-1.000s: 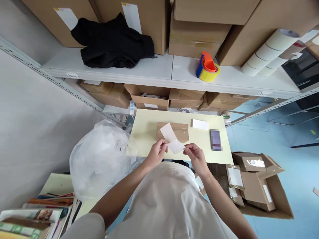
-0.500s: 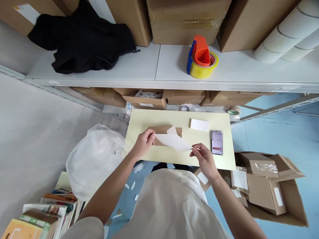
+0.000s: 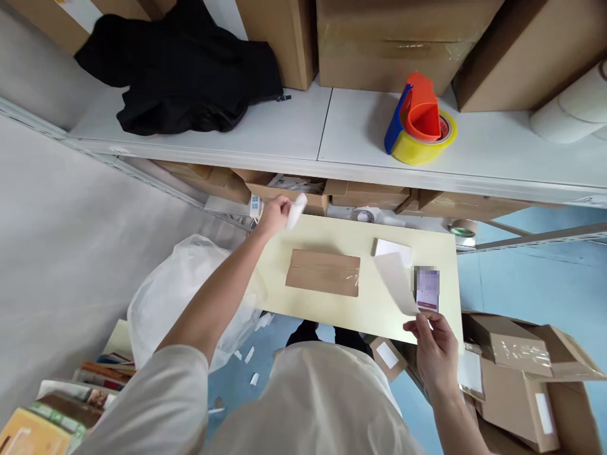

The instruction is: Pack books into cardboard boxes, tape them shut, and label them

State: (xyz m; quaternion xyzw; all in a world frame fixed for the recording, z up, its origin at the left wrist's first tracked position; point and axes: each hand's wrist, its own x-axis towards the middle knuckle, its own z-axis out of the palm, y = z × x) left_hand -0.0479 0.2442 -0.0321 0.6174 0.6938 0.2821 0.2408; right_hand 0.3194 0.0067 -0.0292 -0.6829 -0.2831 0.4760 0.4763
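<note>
My left hand (image 3: 276,215) is raised at the far left part of the cream tabletop (image 3: 275,303), closed on a crumpled strip of white backing paper (image 3: 297,210). Low on the right, my right hand (image 3: 434,344) pinches the lower corner of a white label (image 3: 397,284), which hangs in the air close to the phone. A flat brown cardboard box (image 3: 323,272) with clear tape at its right end lies on the tabletop between the hands, touched by neither. Behind the label, partly covered, is a stack of white labels (image 3: 392,249). The phone (image 3: 428,291) lies beside it.
Above the table runs a grey shelf (image 3: 351,142) with a tape dispenser (image 3: 422,123) and black cloth (image 3: 190,76). Open boxes (image 3: 294,186) stand under it. A white plastic bag (image 3: 180,291) is at left, a carton of boxes (image 3: 516,392) at right.
My hands have moved apart: the left went up and away with the crumpled strip, the right moved right and nearer with the label. The box is now uncovered. The view has shifted somewhat.
</note>
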